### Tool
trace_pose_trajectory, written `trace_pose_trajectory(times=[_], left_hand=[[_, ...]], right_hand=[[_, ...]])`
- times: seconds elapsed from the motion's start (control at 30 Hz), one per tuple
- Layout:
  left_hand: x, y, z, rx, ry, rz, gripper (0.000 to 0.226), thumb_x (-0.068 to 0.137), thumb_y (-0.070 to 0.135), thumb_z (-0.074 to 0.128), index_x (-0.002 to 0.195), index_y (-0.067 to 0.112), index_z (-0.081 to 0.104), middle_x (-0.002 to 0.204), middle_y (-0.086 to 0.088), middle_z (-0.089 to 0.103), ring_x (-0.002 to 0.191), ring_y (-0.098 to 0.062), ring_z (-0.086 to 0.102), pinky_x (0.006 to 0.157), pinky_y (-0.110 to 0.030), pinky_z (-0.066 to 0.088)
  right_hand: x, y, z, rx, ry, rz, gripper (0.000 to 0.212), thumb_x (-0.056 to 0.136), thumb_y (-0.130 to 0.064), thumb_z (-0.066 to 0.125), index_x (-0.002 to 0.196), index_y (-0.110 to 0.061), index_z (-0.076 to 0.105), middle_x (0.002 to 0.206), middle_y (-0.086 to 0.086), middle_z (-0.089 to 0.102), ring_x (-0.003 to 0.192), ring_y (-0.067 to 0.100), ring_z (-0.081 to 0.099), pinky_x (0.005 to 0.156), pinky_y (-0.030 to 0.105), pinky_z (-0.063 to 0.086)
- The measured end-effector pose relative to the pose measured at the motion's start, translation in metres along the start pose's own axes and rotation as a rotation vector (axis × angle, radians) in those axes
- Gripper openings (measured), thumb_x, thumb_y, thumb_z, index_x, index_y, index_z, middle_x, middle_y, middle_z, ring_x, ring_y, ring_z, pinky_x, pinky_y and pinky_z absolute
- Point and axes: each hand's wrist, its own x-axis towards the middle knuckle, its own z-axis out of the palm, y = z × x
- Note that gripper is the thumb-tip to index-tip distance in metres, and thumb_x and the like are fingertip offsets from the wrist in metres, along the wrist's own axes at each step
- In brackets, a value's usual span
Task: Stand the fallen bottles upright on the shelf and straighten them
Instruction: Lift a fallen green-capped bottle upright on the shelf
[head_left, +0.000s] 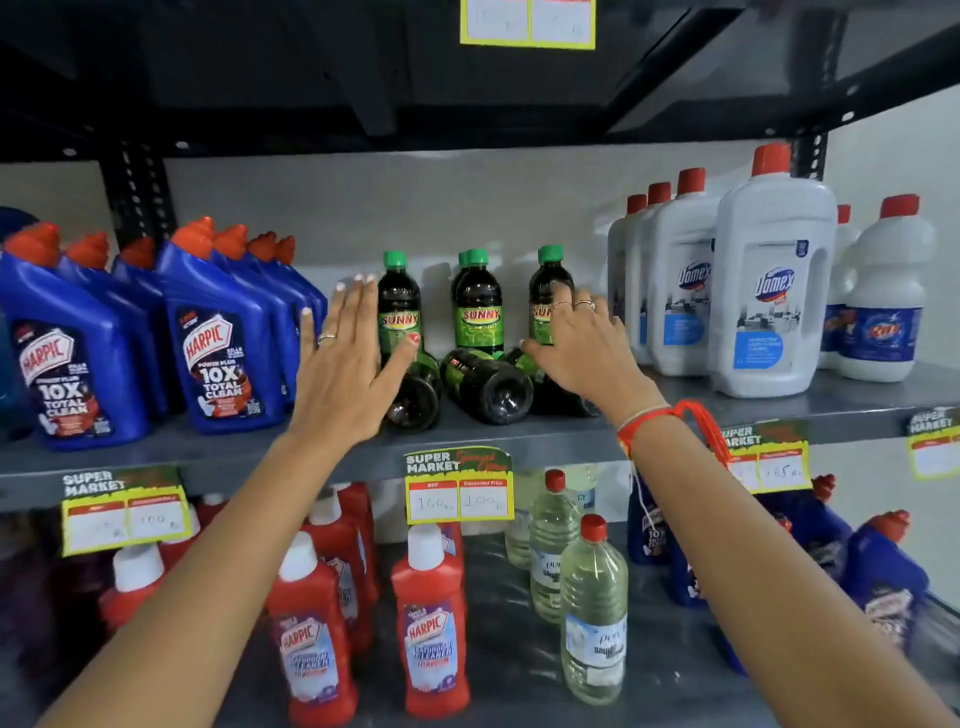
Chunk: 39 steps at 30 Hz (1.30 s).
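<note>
Dark Sunny bottles with green caps stand at the back of the grey shelf (322, 457): one on the left (398, 306), a pair in the middle (477, 306), one on the right (545, 291). In front of them three dark bottles lie on their sides, bases toward me: left (415, 400), middle (488, 384), right (550, 395). My left hand (345, 358) is flat with fingers spread, its thumb against the left standing bottle, above the left fallen one. My right hand (576, 343) rests with fingers on the right standing bottle, covering part of the right fallen one.
Blue Harpic bottles (223, 332) crowd the shelf's left side, white Domex bottles (774, 291) the right. Price tags (458, 486) hang on the shelf edge. Red Harpic bottles (431, 618) and clear bottles (592, 613) fill the shelf below.
</note>
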Motion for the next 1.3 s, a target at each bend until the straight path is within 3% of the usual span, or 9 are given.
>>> trace_pose_trajectory(times=[0.3,0.43,0.57,0.67,0.8,0.93,1.03,1.17,1.3], left_hand=[[-0.035,-0.044,0.001,-0.112,-0.281,-0.191,0.061,0.093,0.047,0.022,0.144,0.015,0.014,0.154,-0.006,0.013,0.140,-0.017,0.008,0.113,-0.038,0.007],[-0.050,-0.055,0.006,0.107,-0.484,-0.166,0.077,0.083,0.060,0.007,0.142,0.012,0.021,0.151,-0.010,0.022,0.137,-0.024,0.020,0.110,-0.046,0.020],[-0.051,-0.049,0.004,0.201,-0.497,-0.135,0.079,0.079,0.061,0.003,0.140,0.017,0.028,0.150,-0.006,0.026,0.136,-0.023,0.023,0.107,-0.045,0.026],[-0.052,-0.044,0.000,0.277,-0.521,-0.071,0.103,0.054,0.058,-0.015,0.139,0.022,0.031,0.148,-0.006,0.032,0.130,-0.025,0.033,0.092,-0.040,0.036],[-0.056,-0.046,0.008,0.279,-0.349,-0.108,0.082,0.072,0.064,0.000,0.130,0.026,0.046,0.134,-0.003,0.052,0.115,-0.024,0.050,0.068,-0.032,0.032],[-0.058,-0.041,0.009,0.227,-0.241,-0.154,0.053,0.088,0.055,0.028,0.121,0.024,0.056,0.119,-0.005,0.063,0.101,-0.026,0.057,0.064,-0.030,0.032],[-0.061,-0.042,0.010,0.240,-0.173,-0.130,0.062,0.081,0.058,0.023,0.114,0.023,0.061,0.110,-0.007,0.067,0.094,-0.028,0.061,0.062,-0.030,0.033],[-0.062,-0.042,0.011,0.233,-0.135,-0.115,0.069,0.075,0.059,0.017,0.109,0.021,0.064,0.101,-0.008,0.070,0.087,-0.028,0.063,0.061,-0.030,0.035],[-0.062,-0.043,0.013,0.233,-0.128,-0.127,0.070,0.075,0.060,0.017,0.108,0.021,0.065,0.102,-0.008,0.071,0.087,-0.027,0.064,0.068,-0.033,0.044]], right_hand=[[0.028,0.000,0.007,0.004,-0.466,0.147,0.061,0.087,-0.047,0.051,0.130,-0.005,0.042,0.133,0.018,0.053,0.121,0.036,0.050,0.099,0.042,0.041],[0.039,-0.001,0.012,-0.001,-0.565,0.178,0.056,0.085,-0.048,0.053,0.124,-0.009,0.051,0.131,0.014,0.056,0.118,0.032,0.054,0.103,0.042,0.042],[0.048,-0.001,0.013,0.015,-0.595,0.210,0.057,0.079,-0.051,0.059,0.121,-0.012,0.054,0.131,0.011,0.056,0.117,0.030,0.054,0.103,0.041,0.043],[0.045,0.000,0.011,0.046,-0.530,0.251,0.066,0.074,-0.054,0.065,0.124,-0.013,0.052,0.130,0.010,0.056,0.119,0.030,0.052,0.100,0.039,0.041],[0.041,0.003,0.011,0.078,-0.395,0.273,0.070,0.071,-0.048,0.070,0.126,-0.011,0.048,0.130,0.013,0.055,0.121,0.033,0.051,0.097,0.038,0.041],[0.040,0.002,0.008,0.167,-0.192,0.316,0.072,0.061,-0.047,0.078,0.116,-0.008,0.054,0.118,0.014,0.062,0.112,0.034,0.058,0.083,0.034,0.044],[0.038,0.002,0.001,0.327,0.021,0.365,0.068,0.059,-0.045,0.080,0.112,-0.009,0.057,0.111,0.014,0.065,0.107,0.034,0.060,0.074,0.032,0.042],[0.028,-0.001,-0.008,0.550,0.249,0.354,0.067,0.061,-0.037,0.080,0.119,-0.012,0.058,0.115,0.012,0.066,0.113,0.032,0.058,0.090,0.036,0.045],[0.014,0.004,-0.007,0.653,0.358,0.336,0.069,0.060,-0.038,0.081,0.121,-0.016,0.058,0.115,0.009,0.068,0.113,0.027,0.059,0.091,0.032,0.043]])
